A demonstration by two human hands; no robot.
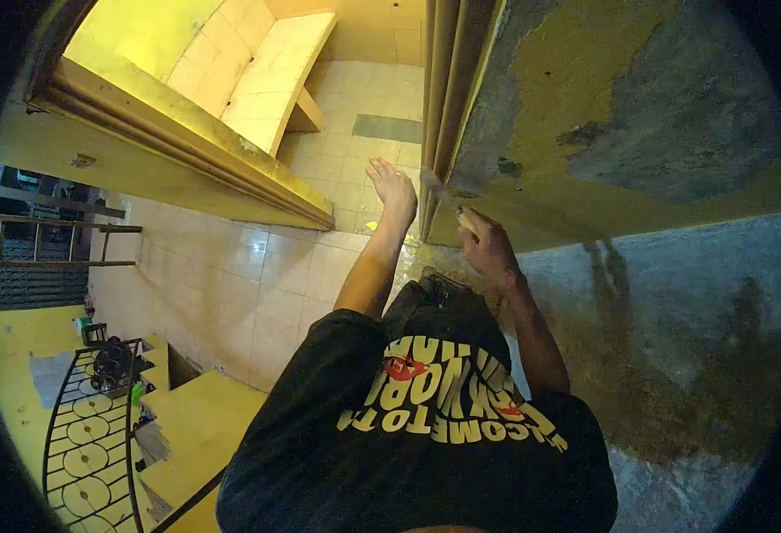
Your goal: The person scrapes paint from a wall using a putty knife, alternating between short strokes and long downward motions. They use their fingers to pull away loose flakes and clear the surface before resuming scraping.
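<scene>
Right hand (488, 244) grips scraper (435, 186), blade on wall (621, 107) edge by door frame (439, 89). Left hand (392, 188) open, fingers spread, probably off frame. Risk: blade slips on flaking paint, gouges frame or nicks left hand.

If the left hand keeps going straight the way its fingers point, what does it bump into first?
Probably nothing soon. The left hand points through the doorway, over the pale tiled floor, towards the yellow back wall. The wooden door frame runs close beside it, so it might brush that; depth is hard to judge.
</scene>
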